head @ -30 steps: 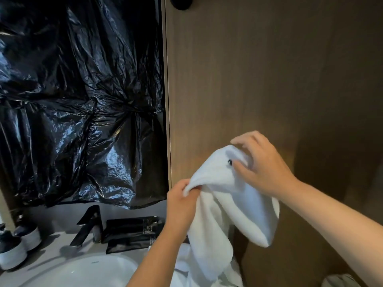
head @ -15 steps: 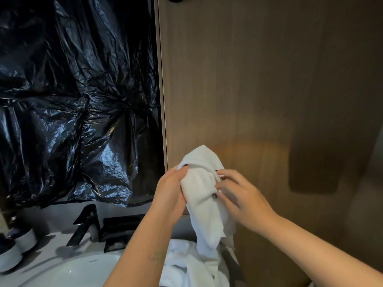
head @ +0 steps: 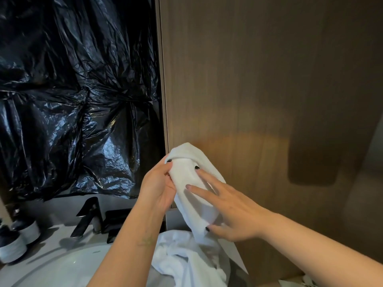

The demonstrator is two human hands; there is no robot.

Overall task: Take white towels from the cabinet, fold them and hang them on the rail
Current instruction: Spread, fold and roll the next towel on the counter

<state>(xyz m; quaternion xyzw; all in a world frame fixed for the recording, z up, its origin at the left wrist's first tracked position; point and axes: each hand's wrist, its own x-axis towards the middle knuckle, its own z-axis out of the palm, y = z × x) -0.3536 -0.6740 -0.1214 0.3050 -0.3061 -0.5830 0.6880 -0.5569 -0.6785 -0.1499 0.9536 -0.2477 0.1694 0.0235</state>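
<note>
A white towel (head: 193,181) hangs in a narrow folded strip in front of the brown wooden cabinet panel (head: 259,90). My left hand (head: 158,187) grips its upper left edge, fingers curled round the cloth. My right hand (head: 230,206) lies flat against the towel's front with fingers spread and straight, the thumb under its lower edge. More white towel cloth (head: 186,257) lies bunched below my hands, at the sink's right side. No rail is in view.
Crinkled black plastic sheet (head: 78,96) covers the wall on the left. Below it stand a black faucet (head: 87,216), a black tray (head: 116,222) and two dark-and-white jars (head: 18,237) beside the white sink (head: 62,268).
The towel has been gathered from a wide drape into a narrow strip. My right hand dropped from gripping its top corner and now lies flat on its front. The left hand kept its grip.
</note>
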